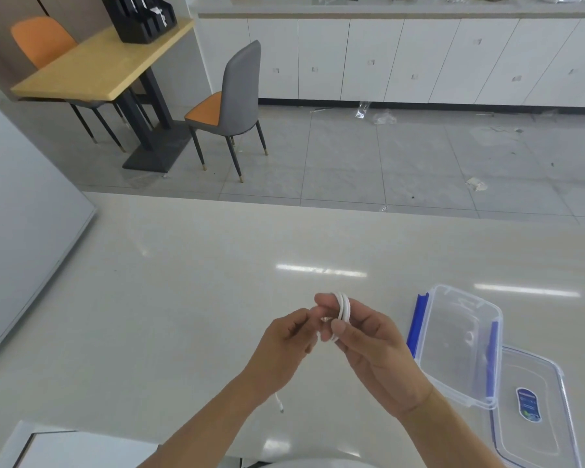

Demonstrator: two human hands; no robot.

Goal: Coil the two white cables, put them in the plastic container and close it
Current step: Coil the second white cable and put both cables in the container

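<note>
A white cable (343, 309) is wound into a small coil that my right hand (372, 346) pinches between thumb and fingers above the counter. My left hand (284, 342) holds the same cable just to the left of the coil. A loose end with a plug (279, 405) hangs below my left wrist. To the right stands the clear plastic container (460, 342) with blue clips, open; something white shows faintly inside it, too blurred to name. Its clear lid (534, 407) with a blue label lies flat beside it at the lower right.
The work surface is a glossy pale counter (183, 298). A white panel (24, 231) lies at the left edge. Beyond the counter are a tiled floor with litter, a grey and orange chair (233, 96), a wooden table (98, 62) and white cabinets (419, 62).
</note>
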